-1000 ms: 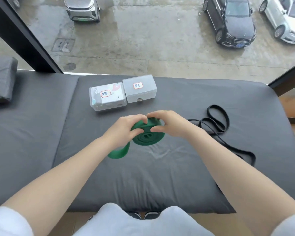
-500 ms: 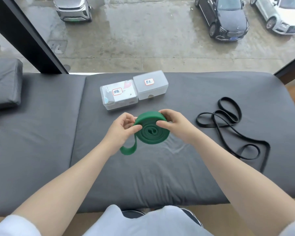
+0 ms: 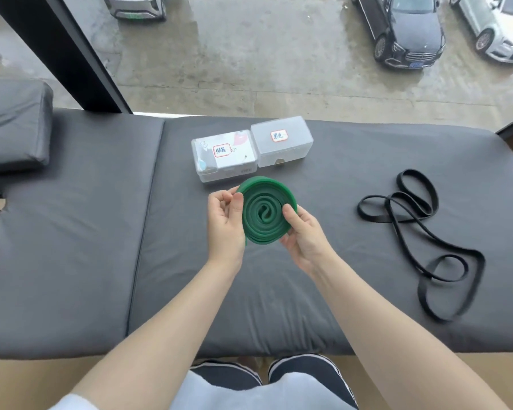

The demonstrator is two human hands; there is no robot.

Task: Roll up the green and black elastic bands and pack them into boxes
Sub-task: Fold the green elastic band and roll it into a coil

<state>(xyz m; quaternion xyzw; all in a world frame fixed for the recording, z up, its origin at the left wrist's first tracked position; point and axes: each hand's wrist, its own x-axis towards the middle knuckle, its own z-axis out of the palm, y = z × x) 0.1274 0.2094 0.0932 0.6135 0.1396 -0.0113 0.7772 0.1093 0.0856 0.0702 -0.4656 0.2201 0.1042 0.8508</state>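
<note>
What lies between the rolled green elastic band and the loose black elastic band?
Head view: only bare grey padded table separates the green coil from the black band.

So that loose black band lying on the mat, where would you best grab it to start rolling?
Probably at the far loop end of the black elastic band, pinched from above. It lies flat and tangled on the grey mat, and that end curves free of the crossings, so fingers could lift it without dragging the rest.

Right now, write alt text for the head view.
Two hands, left hand and right hand, hold a coiled green elastic band above a grey padded table. Two closed labelled plastic boxes sit behind; a black elastic band lies unrolled at right.
</note>
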